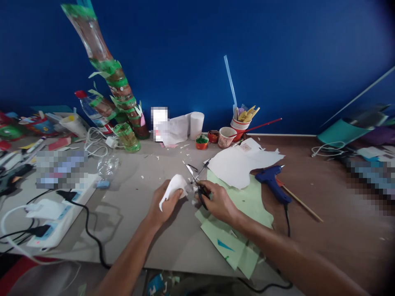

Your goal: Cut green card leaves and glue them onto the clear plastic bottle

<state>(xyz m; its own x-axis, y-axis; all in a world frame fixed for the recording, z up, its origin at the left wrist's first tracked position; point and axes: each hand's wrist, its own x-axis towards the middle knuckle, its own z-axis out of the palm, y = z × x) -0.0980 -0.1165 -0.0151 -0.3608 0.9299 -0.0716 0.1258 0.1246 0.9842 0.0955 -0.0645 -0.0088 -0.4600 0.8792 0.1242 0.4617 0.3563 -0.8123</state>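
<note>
Near the middle of the table, my left hand is closed on a cut piece of white paper, which curls up above the thumb. My right hand grips a pair of scissors by the dark handles. The blades point up and to the left, a little apart from the paper. Beyond the scissors, a larger white sheet with a cut edge lies on pale green paper. Small white scraps are scattered on the grey tabletop around my hands.
A blue glue gun and a wooden stick lie at the right. Paper cups stand by the blue wall. At the left are a leaning bottle tower and a power strip with cables.
</note>
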